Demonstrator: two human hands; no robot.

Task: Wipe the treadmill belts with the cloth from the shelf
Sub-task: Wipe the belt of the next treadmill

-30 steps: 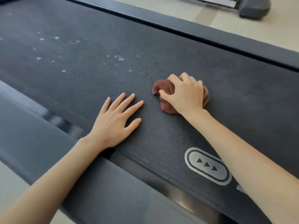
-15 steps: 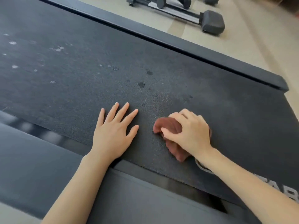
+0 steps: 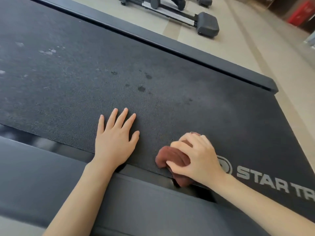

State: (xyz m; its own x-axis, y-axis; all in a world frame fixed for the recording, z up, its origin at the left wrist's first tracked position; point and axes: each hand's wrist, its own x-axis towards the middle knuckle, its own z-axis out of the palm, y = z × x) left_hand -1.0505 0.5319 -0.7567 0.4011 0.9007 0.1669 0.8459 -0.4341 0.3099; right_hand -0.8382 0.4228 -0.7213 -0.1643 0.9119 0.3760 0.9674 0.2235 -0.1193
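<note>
Cloth (image 3: 172,158) bunched on speckled belt (image 3: 85,74), pale floor (image 3: 242,53).

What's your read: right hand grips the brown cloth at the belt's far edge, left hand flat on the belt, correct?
No: the head view shows the right hand gripping the brown cloth at the near edge of the belt, not the far one. The left hand does lie flat on it.
</note>
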